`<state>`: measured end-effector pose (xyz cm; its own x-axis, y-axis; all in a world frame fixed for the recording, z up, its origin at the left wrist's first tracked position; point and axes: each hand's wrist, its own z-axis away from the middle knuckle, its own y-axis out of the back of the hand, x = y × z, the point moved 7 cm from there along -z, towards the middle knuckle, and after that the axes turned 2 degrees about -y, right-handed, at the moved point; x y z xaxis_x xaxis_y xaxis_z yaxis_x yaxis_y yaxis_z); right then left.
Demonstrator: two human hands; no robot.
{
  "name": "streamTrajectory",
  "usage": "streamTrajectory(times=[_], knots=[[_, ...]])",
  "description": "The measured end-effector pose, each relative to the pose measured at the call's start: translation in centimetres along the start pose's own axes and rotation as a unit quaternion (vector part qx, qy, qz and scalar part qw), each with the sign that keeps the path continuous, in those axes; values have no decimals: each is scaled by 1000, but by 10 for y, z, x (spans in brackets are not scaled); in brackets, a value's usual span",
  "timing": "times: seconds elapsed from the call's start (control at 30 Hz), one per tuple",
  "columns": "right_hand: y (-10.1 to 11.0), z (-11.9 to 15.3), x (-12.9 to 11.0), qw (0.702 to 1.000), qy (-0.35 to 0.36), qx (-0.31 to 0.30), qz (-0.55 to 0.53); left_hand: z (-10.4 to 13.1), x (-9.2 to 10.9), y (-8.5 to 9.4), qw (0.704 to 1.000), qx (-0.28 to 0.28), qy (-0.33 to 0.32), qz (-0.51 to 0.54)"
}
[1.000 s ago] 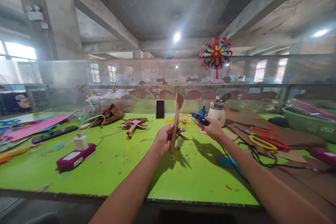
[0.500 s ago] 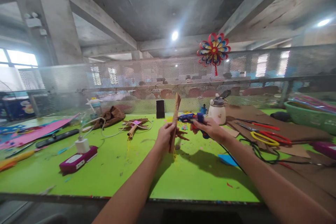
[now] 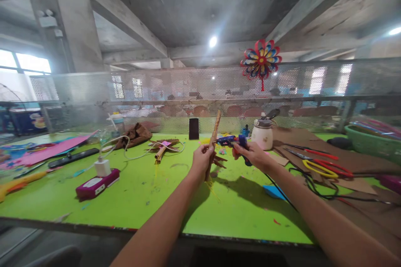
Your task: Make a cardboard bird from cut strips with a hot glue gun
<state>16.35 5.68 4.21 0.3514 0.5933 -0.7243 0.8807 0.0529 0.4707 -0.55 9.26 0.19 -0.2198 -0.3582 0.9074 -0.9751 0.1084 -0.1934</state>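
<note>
My left hand (image 3: 202,158) is closed around a brown cardboard craft piece (image 3: 216,127), held upright and seen nearly edge-on, with jagged points sticking out low on its right side. Yellow strands (image 3: 213,187) hang beneath it. In my right hand (image 3: 252,154) is a blue glue gun (image 3: 232,139), its nozzle pointing left at the cardboard piece; I cannot tell whether the tip touches it. A black cord trails from the gun under my right forearm. Farther left on the table lies a similar brown piece (image 3: 161,152) with a pink patch and yellow strands.
A purple power strip (image 3: 97,185) with a white plug stands left. A phone (image 3: 194,128) is propped at the back. To the right are a white bottle (image 3: 262,135), yellow-and-red-handled scissors (image 3: 319,169), cardboard sheets (image 3: 313,146) and a green basket (image 3: 372,142).
The view has shifted slightly. The cardboard piece has turned and leans more to the right at its top, showing more of its edge. Both hands keep their holds.
</note>
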Motion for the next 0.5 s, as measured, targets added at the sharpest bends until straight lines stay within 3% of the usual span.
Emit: streamTrajectory(times=[0.5], knots=[[3, -1, -3, 999, 13, 12, 42, 3, 1, -1, 1000, 8, 13, 1]])
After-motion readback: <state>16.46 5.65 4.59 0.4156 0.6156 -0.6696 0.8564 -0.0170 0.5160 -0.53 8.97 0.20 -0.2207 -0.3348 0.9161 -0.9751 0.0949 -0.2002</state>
